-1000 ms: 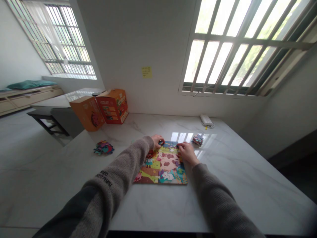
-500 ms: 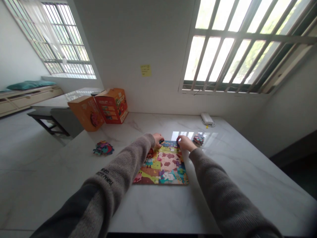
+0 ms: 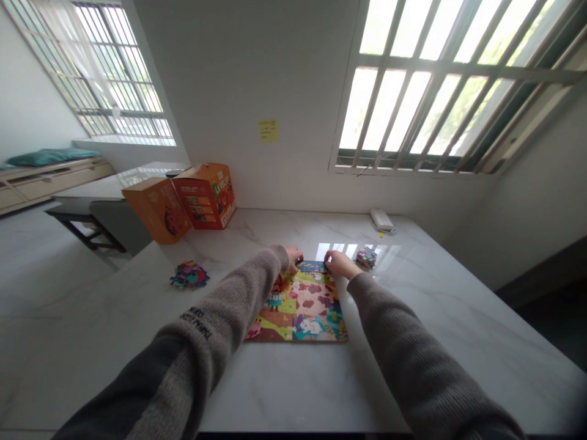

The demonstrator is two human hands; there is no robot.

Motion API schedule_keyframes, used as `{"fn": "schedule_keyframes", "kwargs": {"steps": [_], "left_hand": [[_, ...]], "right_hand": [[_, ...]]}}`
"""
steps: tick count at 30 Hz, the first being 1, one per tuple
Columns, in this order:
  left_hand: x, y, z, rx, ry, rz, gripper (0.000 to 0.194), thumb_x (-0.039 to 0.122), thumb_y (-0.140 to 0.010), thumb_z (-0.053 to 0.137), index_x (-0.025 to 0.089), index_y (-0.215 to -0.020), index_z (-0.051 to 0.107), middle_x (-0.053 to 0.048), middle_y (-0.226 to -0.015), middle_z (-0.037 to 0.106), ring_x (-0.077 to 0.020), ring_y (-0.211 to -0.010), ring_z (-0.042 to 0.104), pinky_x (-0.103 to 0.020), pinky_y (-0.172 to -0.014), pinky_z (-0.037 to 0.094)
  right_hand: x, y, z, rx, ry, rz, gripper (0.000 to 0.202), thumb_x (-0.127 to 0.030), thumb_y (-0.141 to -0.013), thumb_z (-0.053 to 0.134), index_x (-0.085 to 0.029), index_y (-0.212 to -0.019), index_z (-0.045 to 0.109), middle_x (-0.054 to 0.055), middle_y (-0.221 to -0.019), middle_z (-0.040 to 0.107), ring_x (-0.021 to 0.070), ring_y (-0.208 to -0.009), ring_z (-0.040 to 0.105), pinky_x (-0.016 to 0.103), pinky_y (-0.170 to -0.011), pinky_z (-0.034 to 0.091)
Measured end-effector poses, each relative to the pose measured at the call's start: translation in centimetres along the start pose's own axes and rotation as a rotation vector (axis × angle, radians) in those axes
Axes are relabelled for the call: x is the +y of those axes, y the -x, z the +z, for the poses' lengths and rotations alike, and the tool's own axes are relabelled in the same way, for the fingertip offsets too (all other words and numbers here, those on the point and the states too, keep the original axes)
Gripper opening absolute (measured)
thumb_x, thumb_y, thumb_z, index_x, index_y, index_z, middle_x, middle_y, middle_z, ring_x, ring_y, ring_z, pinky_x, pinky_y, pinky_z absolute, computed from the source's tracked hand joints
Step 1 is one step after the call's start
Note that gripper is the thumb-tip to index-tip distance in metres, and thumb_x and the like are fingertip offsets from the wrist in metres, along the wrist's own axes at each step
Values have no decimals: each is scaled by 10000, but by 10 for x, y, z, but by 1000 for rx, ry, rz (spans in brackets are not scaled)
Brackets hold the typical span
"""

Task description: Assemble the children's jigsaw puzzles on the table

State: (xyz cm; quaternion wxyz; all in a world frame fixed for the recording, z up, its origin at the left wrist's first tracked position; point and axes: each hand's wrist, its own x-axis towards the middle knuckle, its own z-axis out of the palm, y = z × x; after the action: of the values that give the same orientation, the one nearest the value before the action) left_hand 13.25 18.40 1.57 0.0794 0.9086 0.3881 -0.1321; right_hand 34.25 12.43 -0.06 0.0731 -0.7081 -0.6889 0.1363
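A colourful jigsaw puzzle (image 3: 314,299) with a spotted cow and a white animal lies flat on the marble-patterned table. My left hand (image 3: 293,259) is at its far edge, fingers curled down on the dark blue strip there. At the far right corner, my right hand (image 3: 340,264) grips the puzzle's edge with bent fingers and thumb. My left sleeve covers the puzzle's left side. Just right of my right hand sits a small pile of puzzle pieces (image 3: 367,258). Another loose pile of pieces (image 3: 189,275) lies to the left of my left forearm.
Two orange boxes, one plain-sided (image 3: 158,211) and one printed (image 3: 206,195), stand at the table's back left. A white power strip (image 3: 381,220) with a cable lies at the back right. The wall behind carries a yellow note (image 3: 268,131), with a barred window to its right.
The fingers of my right hand have shifted slightly along the far edge. My left fingers have moved very little. The whole view has drifted slightly; the piles and puzzle stay in place.
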Motion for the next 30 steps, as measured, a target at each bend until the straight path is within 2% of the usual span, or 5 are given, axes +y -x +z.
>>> {"fn": "schedule_keyframes", "kwargs": {"steps": [11,19,24,30], "left_hand": [[2,-3,6,52,19,27,504,276,-688,710,187,-1183,685,-118,-1243,623,-287,-1134,594,-319,-939,499],[3,-1,8,91,51,25,443,251,-671,717,206,-1111,708,-91,-1205,638,-264,-1112,594,-295,-937,486],[3,-1,9,113,76,26,410,281,-702,713,203,-1105,712,-85,-1181,643,-249,-1095,605,-278,-927,488],[-6,3,12,196,146,23,465,339,-808,650,141,-1229,656,-121,-1214,631,-228,-1094,615,-277,-984,466]], "right_hand": [[-2,3,2,26,-10,4,233,-164,-838,588,-169,-1029,721,109,-1039,736,216,-969,661,245,-801,461],[0,1,4,34,-35,-23,227,-186,-850,589,-193,-1028,729,88,-1027,741,209,-984,656,245,-830,454],[2,-1,7,43,-49,-28,224,-206,-863,572,-184,-1025,724,98,-1040,740,212,-987,658,251,-841,454],[9,6,8,80,-79,-15,320,-260,-901,553,-146,-1186,642,124,-1050,731,216,-968,657,260,-821,448]]}}
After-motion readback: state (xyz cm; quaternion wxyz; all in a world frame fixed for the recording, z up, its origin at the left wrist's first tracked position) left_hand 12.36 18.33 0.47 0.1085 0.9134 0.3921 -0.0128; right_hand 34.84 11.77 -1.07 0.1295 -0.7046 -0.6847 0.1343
